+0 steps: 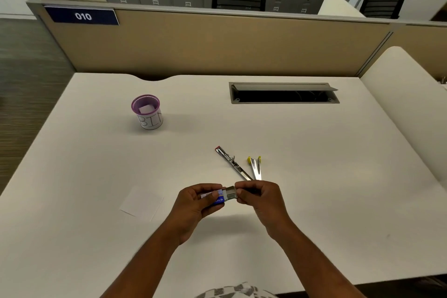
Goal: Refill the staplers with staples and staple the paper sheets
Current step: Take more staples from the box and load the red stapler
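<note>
— While the small blue cardboard staple box (216, 198) sits raised over the near middle of the white desk (314, 152), which way does it lie?

— Its long axis runs left to right between the two hands. From its right end the inner tray with the silvery strip of staples (230, 194) is slid partly out, pointing at the right hand (260, 198).

— So which hand is placed to take the staples?

— The right one, I'd say; its fingertips already touch the tray's end. The left hand (193, 203) has its fingers curled round the blue sleeve, thumb on top, holding it steady.

— And the right hand's fingers?

— Pressed close together, pinching the exposed end (whether they hold the tray's lip or the staples themselves is too small to tell).

— Where are the staplers?

— Just beyond the right hand. A red-tipped metal stapler (232, 163) lies swung open flat, stretching away to the upper left, and a yellow-tipped one (256, 167) lies open just beside it, its near end close to the knuckles. Neither is touched.

— And the paper?

— A white paper sheet (142, 203) lies flat to the left of the left hand, unstapled as far as I can see. Farther off to the left stands a purple-rimmed cup marked BIN (147, 111).
</note>
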`<state>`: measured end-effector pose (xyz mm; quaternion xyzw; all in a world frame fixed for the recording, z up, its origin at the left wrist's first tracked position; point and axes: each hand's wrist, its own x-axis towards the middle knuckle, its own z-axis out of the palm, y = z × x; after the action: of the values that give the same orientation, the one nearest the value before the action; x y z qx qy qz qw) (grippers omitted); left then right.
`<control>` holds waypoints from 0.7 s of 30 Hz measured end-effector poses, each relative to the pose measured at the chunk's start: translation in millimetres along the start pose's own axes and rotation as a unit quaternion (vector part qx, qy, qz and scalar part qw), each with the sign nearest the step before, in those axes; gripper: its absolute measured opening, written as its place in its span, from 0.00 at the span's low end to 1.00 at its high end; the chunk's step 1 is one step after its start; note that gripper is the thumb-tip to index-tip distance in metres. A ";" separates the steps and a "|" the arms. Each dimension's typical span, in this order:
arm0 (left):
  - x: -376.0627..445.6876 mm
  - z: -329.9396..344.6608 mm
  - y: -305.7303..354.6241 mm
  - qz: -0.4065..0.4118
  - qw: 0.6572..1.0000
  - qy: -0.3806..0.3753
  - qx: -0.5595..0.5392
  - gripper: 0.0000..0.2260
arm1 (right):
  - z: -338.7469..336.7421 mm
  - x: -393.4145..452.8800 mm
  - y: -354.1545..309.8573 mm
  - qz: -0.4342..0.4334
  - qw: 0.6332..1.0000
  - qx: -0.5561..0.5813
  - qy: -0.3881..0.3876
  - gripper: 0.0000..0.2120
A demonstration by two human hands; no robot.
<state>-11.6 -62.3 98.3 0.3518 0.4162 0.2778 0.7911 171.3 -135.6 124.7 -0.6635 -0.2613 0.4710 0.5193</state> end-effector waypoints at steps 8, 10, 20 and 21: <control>-4.5 -3.2 1.4 -0.008 1.000 0.006 0.001 0.12 | -0.9 -3.5 -0.7 -0.035 0.997 -0.069 0.012 0.12; -5.4 -2.4 0.3 -0.008 1.000 0.012 0.006 0.10 | -0.4 -7.3 0.3 -0.116 0.979 -0.163 0.027 0.11; -8.0 -1.4 -1.1 -0.005 0.999 0.028 0.041 0.07 | -6.8 -14.8 -5.3 -0.301 0.814 -0.496 -0.009 0.06; -8.7 -1.1 -1.7 -0.006 0.999 0.025 0.042 0.07 | -7.3 -13.8 -6.3 -0.297 0.809 -0.507 -0.013 0.05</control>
<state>-16.7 -69.3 100.5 0.3747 0.4496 0.2639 0.7667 172.9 -148.3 135.7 -0.7165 -0.6536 0.1031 0.2206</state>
